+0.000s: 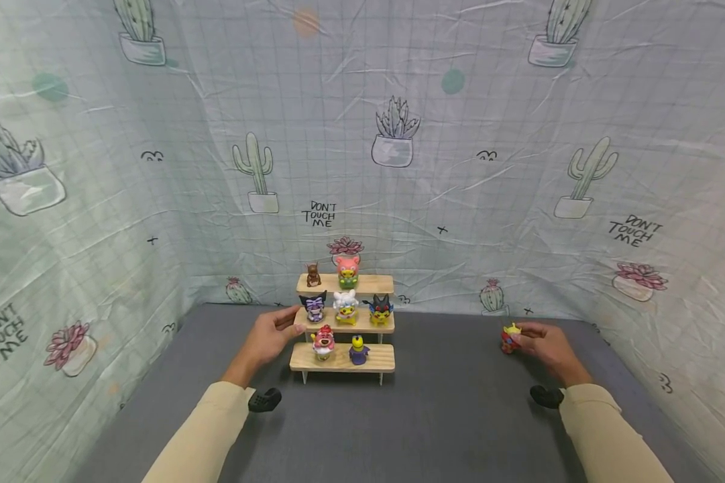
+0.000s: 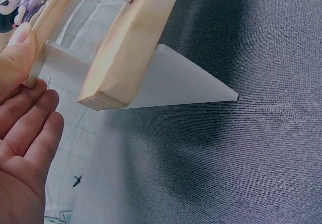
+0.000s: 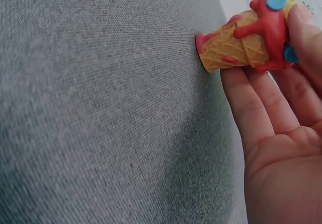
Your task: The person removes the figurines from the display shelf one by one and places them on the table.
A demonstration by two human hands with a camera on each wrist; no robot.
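My left hand [image 1: 271, 339] pinches the left end of the middle board of a three-tier wooden display stand [image 1: 342, 357]; the left wrist view shows the thumb [image 2: 19, 53] against the board and fingers beneath. Far right, my right hand [image 1: 546, 345] holds a small ice-cream-cone figurine [image 3: 236, 43] with a waffle base, red topping and blue dots. Thumb and fingers grip its upper part, and its base is close to the grey cloth. On the stand's middle tier, a purple-and-black figurine [image 1: 315, 308] sits nearest my left hand, beside a white-hatted figurine [image 1: 346, 310] and a black-eared one [image 1: 381, 311].
Up top are a brown figurine [image 1: 313, 276] and a pink-hooded one [image 1: 348, 272]. The lowest tier bears a red-topped bear figurine [image 1: 323, 343] and a purple-caped yellow one [image 1: 359, 350]. Cactus-print cloth [image 1: 362, 188] hangs behind the grey table [image 1: 447, 416].
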